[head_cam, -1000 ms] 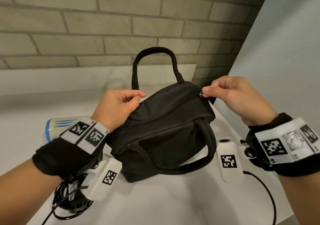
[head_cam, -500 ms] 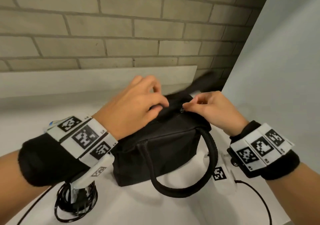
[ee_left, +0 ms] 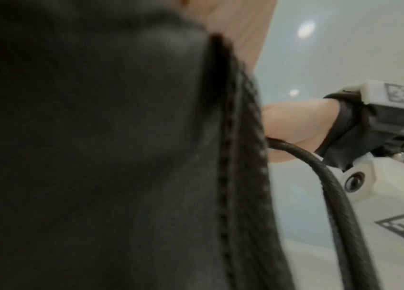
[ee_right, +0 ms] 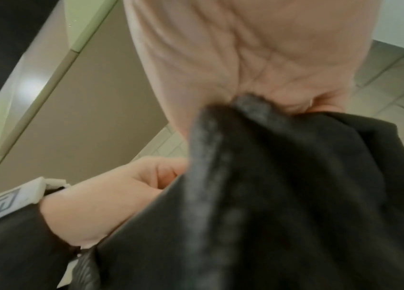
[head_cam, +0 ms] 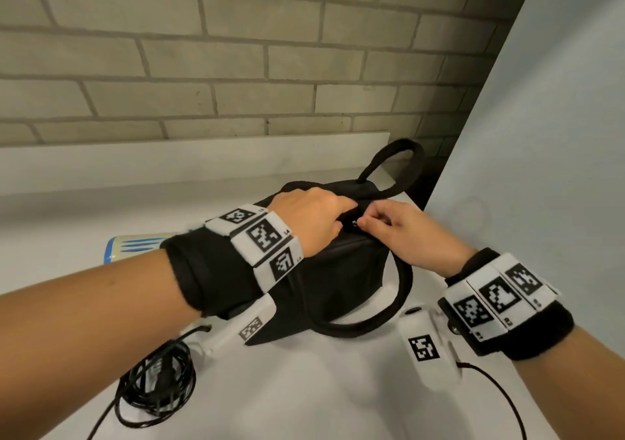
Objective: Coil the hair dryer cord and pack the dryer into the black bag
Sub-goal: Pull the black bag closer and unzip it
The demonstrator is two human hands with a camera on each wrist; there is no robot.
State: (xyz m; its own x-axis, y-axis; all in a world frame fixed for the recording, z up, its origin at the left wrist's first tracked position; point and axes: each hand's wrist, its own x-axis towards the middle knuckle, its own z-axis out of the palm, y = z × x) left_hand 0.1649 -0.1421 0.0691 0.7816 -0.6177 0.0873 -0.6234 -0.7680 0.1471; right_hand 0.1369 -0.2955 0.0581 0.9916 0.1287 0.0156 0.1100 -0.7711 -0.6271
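The black bag (head_cam: 341, 270) sits on the white table (head_cam: 304, 389), toward its far right corner, close to the brick wall (head_cam: 236, 67) and the pale side panel (head_cam: 541, 135). Its far handle (head_cam: 402, 162) arches up toward the wall; the near handle (head_cam: 382, 318) droops down the front onto the table. Right hand (head_cam: 409, 236) is on the bag's top, thumb and forefinger pressed together, pinching the small metal zipper pull (head_cam: 354, 224). Left hand (head_cam: 311, 216) lies curled over the top of the bag just beside it, fingers gripping the fabric next to the zipper; the two hands nearly touch. In the right wrist view the zipper tape (ee_right: 210, 176) bunches up into that pinch. The left wrist view is mostly dark bag fabric (ee_left: 96, 157), blurred. Out toward the table's left side, behind the left wrist, a white hair dryer (head_cam: 135, 248) with blue stripes lies outside the bag, partly hidden. At the near left edge its black cord (head_cam: 155, 389) sits coiled in a bundle, plug in the middle.
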